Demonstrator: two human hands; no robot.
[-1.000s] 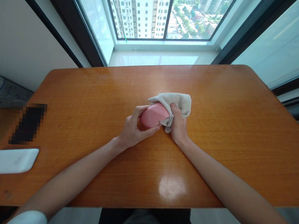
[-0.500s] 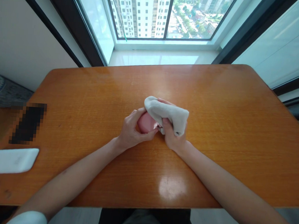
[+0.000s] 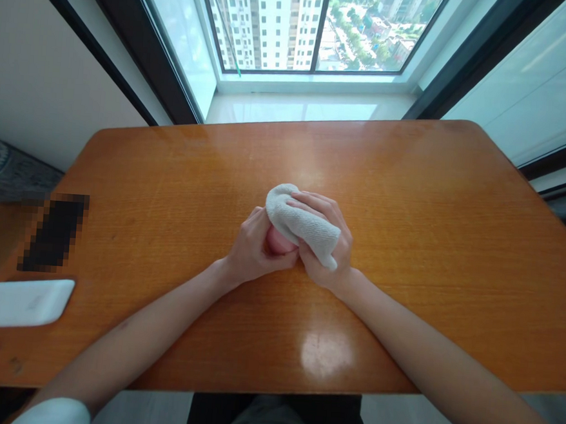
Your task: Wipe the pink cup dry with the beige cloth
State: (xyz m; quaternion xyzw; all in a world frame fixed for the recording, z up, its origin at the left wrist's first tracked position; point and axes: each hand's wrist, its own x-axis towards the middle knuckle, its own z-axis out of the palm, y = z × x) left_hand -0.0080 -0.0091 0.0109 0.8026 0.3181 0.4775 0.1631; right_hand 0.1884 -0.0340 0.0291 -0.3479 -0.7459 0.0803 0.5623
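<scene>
Over the middle of the orange wooden table [image 3: 410, 201], my left hand [image 3: 254, 249] is wrapped round a small pink rounded object [image 3: 277, 240]. Only a sliver of pink shows between my fingers. My right hand [image 3: 327, 241] grips a beige cloth [image 3: 301, 223] and presses it over the top of the pink object. The cloth covers most of it. Both hands touch each other just above the tabletop.
A white flat device [image 3: 19, 302] lies at the table's left edge, with a blurred dark item [image 3: 53, 231] just behind it. A window ledge [image 3: 300, 110] and large windows run beyond the far edge. A patterned fabric [image 3: 5, 170] shows at far left.
The cloth, earlier behind and to the right of the pink object, has come over its top and to the left. My right hand rolled over it, hiding most of the pink.
</scene>
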